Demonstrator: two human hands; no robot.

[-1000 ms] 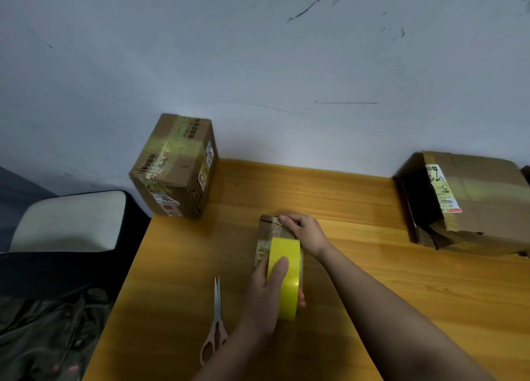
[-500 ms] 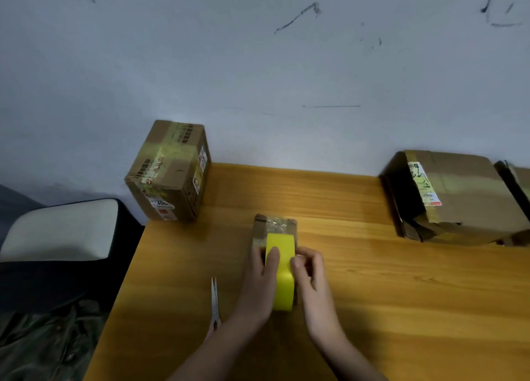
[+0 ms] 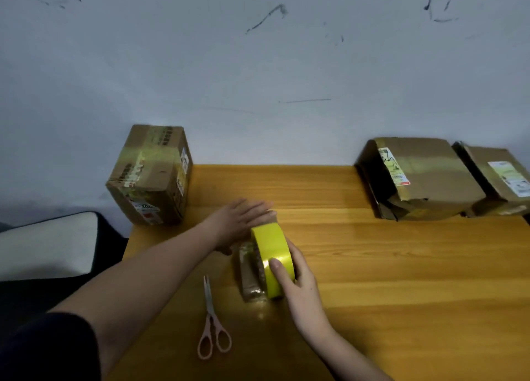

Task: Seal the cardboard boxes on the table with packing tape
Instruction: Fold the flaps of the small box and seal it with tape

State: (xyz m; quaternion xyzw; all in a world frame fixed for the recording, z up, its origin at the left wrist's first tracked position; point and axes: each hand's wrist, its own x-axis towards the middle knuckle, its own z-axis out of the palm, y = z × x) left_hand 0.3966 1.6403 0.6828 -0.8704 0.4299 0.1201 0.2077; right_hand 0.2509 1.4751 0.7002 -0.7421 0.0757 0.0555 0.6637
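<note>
A small cardboard box (image 3: 249, 277) lies in the middle of the wooden table (image 3: 387, 266). A yellow roll of packing tape (image 3: 272, 248) stands on edge on top of it. My right hand (image 3: 295, 283) grips the roll from the near side, thumb across its yellow face. My left hand (image 3: 243, 217) lies flat with straight fingers on the far end of the small box, just beyond the roll. Most of the box top is hidden by the roll and my hands.
Pink-handled scissors (image 3: 212, 320) lie shut on the table, left of the small box. A taped cardboard box (image 3: 149, 174) stands at the table's back left corner. Two flatter boxes (image 3: 424, 177) (image 3: 499, 177) sit at the back right. A chair (image 3: 48, 243) stands left of the table.
The roll passed from my left hand to my right hand. My left hand moved forward and flattened on the far end of the small box. The view shifted slightly.
</note>
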